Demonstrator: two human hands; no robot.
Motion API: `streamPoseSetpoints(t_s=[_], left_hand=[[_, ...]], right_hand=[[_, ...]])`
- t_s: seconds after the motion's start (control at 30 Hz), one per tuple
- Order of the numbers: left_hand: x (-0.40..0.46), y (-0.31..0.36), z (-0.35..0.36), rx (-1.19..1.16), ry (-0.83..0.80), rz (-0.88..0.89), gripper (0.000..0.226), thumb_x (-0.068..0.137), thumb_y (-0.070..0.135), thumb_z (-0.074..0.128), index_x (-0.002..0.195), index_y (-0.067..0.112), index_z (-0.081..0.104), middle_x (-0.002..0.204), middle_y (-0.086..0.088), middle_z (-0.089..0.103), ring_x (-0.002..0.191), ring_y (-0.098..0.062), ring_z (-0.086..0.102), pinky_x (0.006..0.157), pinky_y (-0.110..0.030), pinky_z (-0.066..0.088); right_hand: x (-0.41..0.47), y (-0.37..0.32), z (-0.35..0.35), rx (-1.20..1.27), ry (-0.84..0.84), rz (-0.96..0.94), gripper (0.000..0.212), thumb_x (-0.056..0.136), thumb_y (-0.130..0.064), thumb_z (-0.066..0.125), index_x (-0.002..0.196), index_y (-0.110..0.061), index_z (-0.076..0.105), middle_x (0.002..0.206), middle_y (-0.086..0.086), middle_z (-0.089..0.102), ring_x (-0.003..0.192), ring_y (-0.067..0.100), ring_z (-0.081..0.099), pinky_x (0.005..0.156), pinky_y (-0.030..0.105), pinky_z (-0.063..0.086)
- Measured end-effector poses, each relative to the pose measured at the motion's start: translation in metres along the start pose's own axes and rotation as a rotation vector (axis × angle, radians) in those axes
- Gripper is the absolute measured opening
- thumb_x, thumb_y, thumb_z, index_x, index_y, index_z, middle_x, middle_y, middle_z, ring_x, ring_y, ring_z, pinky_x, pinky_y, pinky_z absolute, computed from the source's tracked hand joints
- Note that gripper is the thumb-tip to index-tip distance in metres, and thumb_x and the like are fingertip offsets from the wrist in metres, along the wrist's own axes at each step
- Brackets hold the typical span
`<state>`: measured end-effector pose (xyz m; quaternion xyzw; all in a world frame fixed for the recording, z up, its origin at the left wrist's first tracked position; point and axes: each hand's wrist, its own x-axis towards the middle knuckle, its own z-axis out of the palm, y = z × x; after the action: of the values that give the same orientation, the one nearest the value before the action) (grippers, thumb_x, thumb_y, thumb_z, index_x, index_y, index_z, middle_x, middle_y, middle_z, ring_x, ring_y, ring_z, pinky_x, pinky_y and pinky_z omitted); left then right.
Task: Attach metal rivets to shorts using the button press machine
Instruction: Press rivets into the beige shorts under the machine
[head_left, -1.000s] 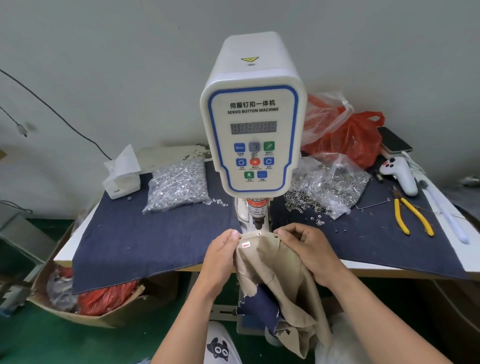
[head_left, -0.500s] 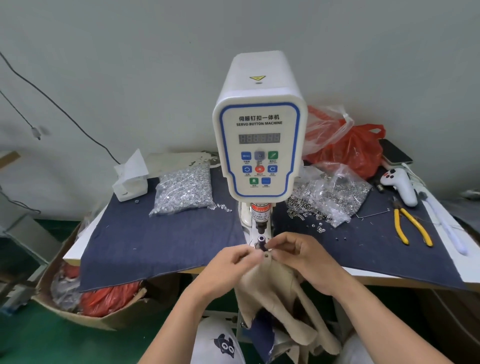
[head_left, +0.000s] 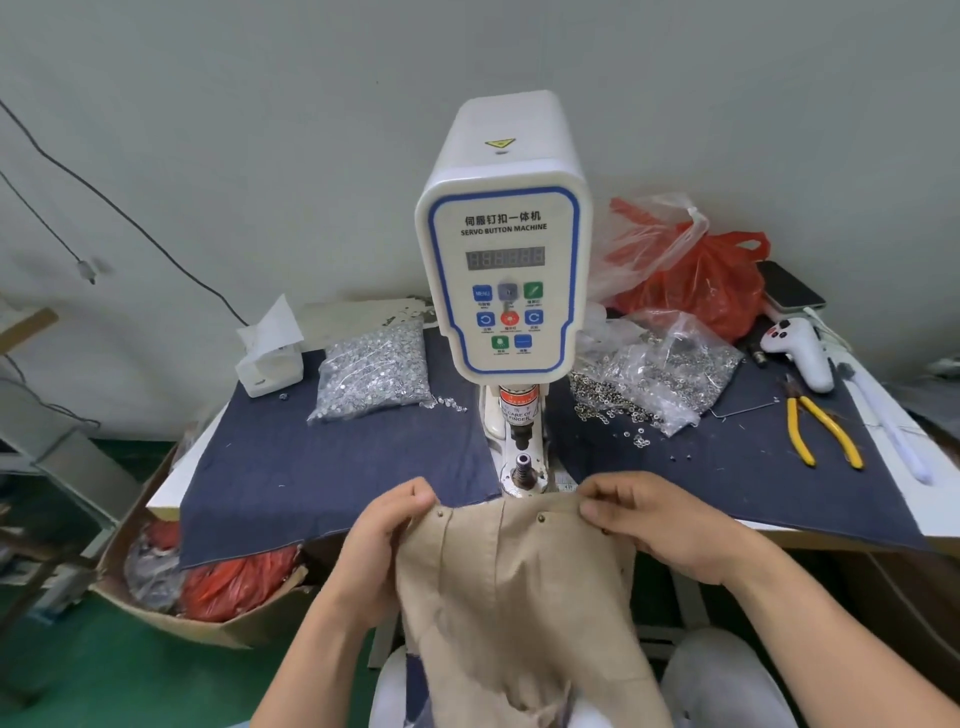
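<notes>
Tan shorts (head_left: 514, 587) hang spread out in front of the table edge, just below the white servo button machine (head_left: 504, 234). My left hand (head_left: 384, 540) grips the top edge at its left corner, and my right hand (head_left: 654, 525) pinches the top edge at the right. Two metal rivets show along that edge, one (head_left: 440, 513) by my left fingers and one (head_left: 542, 517) nearer the middle. The machine's lower die (head_left: 522, 467) stands bare, a little beyond the fabric.
Dark blue cloth (head_left: 332, 467) covers the table. A bag of silver rivets (head_left: 376, 371) lies left of the machine and a bag of ring parts (head_left: 660, 369) right, beside yellow pliers (head_left: 815, 431), a white handle tool (head_left: 800, 351) and a red bag (head_left: 701, 280). A cardboard box (head_left: 208, 592) sits below left.
The shorts were bunched at the die between both hands. Now my hands have pulled apart and back toward me, stretching the top edge flat and clear of the die.
</notes>
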<state>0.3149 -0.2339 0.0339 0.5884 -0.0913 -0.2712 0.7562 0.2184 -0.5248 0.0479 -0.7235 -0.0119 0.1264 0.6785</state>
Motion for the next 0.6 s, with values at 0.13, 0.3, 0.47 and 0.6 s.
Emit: streamPoseSetpoints(t_s=[0.13, 0.3, 0.47, 0.6], left_hand=[[0.009, 0.003, 0.029, 0.557, -0.044, -0.189, 0.036, 0.100, 0.035, 0.060, 0.083, 0.003, 0.062, 0.081, -0.009, 0.063, 0.090, -0.025, 0.060, 0.078, -0.033, 0.048], [-0.017, -0.009, 0.042, 0.689, -0.384, 0.064, 0.029, 0.106, 0.046, 0.058, 0.122, 0.025, 0.070, 0.115, 0.005, 0.074, 0.109, -0.010, 0.067, 0.094, -0.033, 0.053], [-0.016, -0.008, 0.049, 0.198, -0.189, 0.001, 0.044, 0.103, 0.044, 0.062, 0.134, 0.014, 0.068, 0.130, -0.025, 0.066, 0.120, -0.029, 0.064, 0.106, -0.042, 0.049], [-0.011, -0.008, 0.055, 0.088, -0.188, 0.006, 0.056, 0.096, 0.049, 0.069, 0.133, 0.007, 0.067, 0.133, -0.024, 0.066, 0.122, -0.032, 0.064, 0.106, -0.043, 0.051]], right_hand=[[0.002, -0.012, 0.012, 0.055, -0.006, -0.028, 0.014, 0.102, -0.014, 0.060, 0.102, -0.006, 0.072, 0.088, 0.002, 0.066, 0.082, 0.010, 0.054, 0.073, 0.020, 0.045], [0.006, -0.027, 0.027, -0.132, -0.056, -0.053, 0.017, 0.099, -0.023, 0.066, 0.114, -0.016, 0.066, 0.093, -0.002, 0.072, 0.084, 0.008, 0.060, 0.079, 0.025, 0.046], [0.001, -0.027, 0.014, -0.433, 0.032, -0.181, 0.012, 0.095, -0.032, 0.072, 0.099, -0.038, 0.063, 0.113, -0.009, 0.061, 0.102, 0.012, 0.061, 0.093, 0.031, 0.047], [0.003, -0.007, 0.026, -0.626, 0.086, -0.129, 0.023, 0.083, -0.049, 0.076, 0.101, -0.044, 0.063, 0.118, -0.018, 0.046, 0.114, -0.004, 0.045, 0.099, 0.018, 0.038]])
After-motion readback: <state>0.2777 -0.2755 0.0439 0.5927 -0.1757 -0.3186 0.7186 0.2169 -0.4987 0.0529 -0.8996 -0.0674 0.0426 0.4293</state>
